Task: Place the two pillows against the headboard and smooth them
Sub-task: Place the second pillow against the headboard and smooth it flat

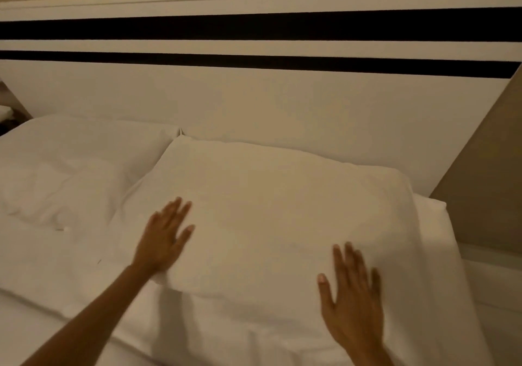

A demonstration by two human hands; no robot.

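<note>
Two white pillows lie at the head of the bed. The right pillow [276, 210] rests flat with its far edge close to the white headboard [254, 102], which carries two dark stripes. The left pillow [65, 167] lies beside it, creased, also at the headboard. My left hand [165, 235] lies flat and open on the right pillow's near left part, fingers spread. My right hand [353, 297] is flat and open at the pillow's near right edge. Both hands are slightly blurred.
A white sheet [56, 266] covers the mattress in front of the pillows. A beige wall [491, 173] runs close along the bed's right side. A dark nightstand corner [11, 116] shows at the far left.
</note>
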